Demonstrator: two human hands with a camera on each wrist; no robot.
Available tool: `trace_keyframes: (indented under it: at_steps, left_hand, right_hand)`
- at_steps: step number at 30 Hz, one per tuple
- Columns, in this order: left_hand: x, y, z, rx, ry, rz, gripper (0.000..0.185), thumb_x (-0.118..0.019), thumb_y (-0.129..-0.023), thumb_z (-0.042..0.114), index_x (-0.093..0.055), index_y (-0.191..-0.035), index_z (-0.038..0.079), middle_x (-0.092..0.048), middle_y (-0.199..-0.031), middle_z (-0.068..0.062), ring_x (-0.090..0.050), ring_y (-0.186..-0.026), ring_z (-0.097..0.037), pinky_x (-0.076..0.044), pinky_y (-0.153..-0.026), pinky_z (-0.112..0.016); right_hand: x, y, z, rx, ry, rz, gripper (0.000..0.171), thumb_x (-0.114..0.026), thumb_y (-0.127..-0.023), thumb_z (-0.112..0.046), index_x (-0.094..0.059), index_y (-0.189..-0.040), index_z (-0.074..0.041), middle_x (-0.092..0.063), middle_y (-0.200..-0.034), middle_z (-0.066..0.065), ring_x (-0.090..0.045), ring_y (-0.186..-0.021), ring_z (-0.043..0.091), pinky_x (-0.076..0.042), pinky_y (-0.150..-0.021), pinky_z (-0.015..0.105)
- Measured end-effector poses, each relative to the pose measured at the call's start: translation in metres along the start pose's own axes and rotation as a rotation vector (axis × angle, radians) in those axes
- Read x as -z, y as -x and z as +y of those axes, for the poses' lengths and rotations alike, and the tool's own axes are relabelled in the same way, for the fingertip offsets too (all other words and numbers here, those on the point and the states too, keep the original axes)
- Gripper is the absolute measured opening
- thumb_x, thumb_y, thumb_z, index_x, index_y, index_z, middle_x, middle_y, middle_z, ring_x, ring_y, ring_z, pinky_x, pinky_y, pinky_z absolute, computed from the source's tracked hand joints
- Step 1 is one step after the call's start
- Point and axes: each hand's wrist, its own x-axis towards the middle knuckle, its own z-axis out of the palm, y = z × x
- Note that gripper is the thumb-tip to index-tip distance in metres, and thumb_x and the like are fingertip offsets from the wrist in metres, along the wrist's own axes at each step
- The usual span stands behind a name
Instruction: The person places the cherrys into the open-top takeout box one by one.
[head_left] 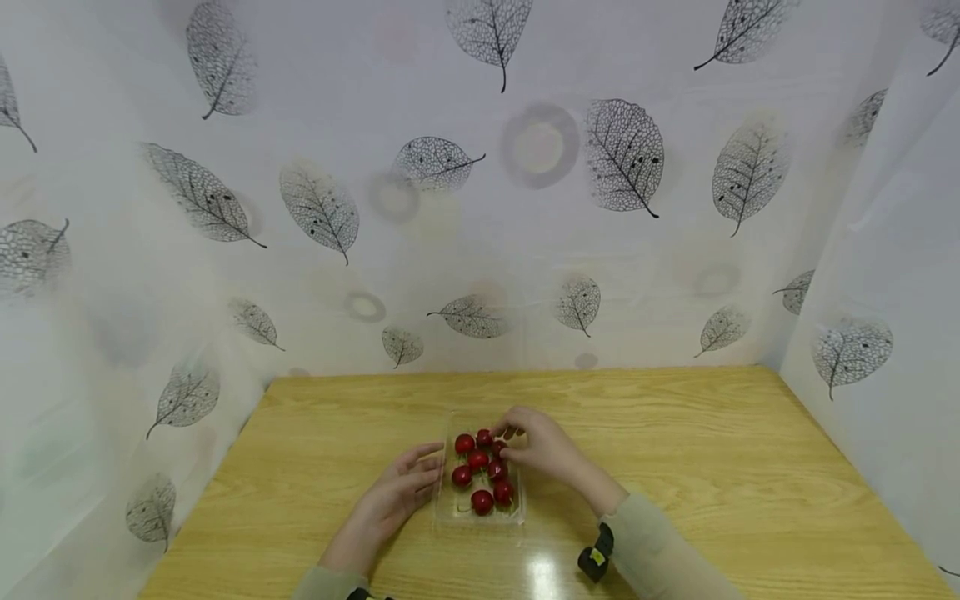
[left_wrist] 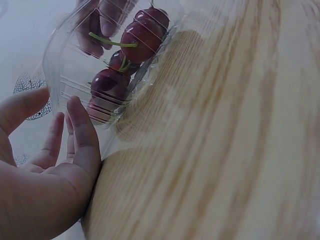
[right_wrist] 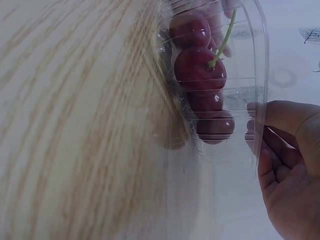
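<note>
A clear plastic box (head_left: 480,519) with several dark red cherries (head_left: 482,502) stands on the table, some with green stems. Beside its left wall, the left hand (head_left: 405,487) has its fingers extended, with fingertips right at the plastic in the left wrist view. From the right, the right hand (head_left: 543,446) reaches over the box's far right edge. Its bent fingers and thumb are apart, with the fingertips close to the cherries at that end. In the right wrist view, the thumb (right_wrist: 280,115) and fingertips overlap the clear wall, and no cherry shows between them.
The box stands on a light wooden table (head_left: 675,467) near its middle. A pale sheet (head_left: 480,233) printed with leaves rises behind the table and along both sides. Dark straps (head_left: 596,557) with small devices sit at the wrists.
</note>
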Motion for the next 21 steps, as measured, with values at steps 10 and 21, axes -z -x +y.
trace_keyframes:
  at_steps: [10, 21]
  left_hand:
    - [-0.001, -0.003, 0.002, 0.021, 0.021, 0.005, 0.055, -0.057, -0.106, 0.004, -0.039, -0.158, 0.001, -0.063, -0.123, 0.004, -0.065, -0.106, -0.006, -0.054, -0.096, -0.023]
    - [-0.002, 0.001, 0.011, 0.023, -0.086, 0.049, 0.064, -0.059, -0.103, 0.009, -0.032, -0.159, -0.007, -0.065, -0.123, 0.002, -0.067, -0.102, -0.007, -0.056, -0.095, -0.026]
  right_hand:
    - [0.009, 0.003, 0.002, 0.032, -0.058, 0.007, 0.026, -0.078, -0.090, -0.001, -0.075, -0.116, -0.003, -0.076, -0.112, 0.011, -0.072, -0.101, 0.025, -0.061, -0.095, 0.037]
    - [0.032, 0.020, 0.007, 0.067, -0.008, 0.073, 0.027, -0.079, -0.090, -0.002, -0.075, -0.117, -0.003, -0.077, -0.112, 0.011, -0.072, -0.098, 0.027, -0.061, -0.092, 0.036]
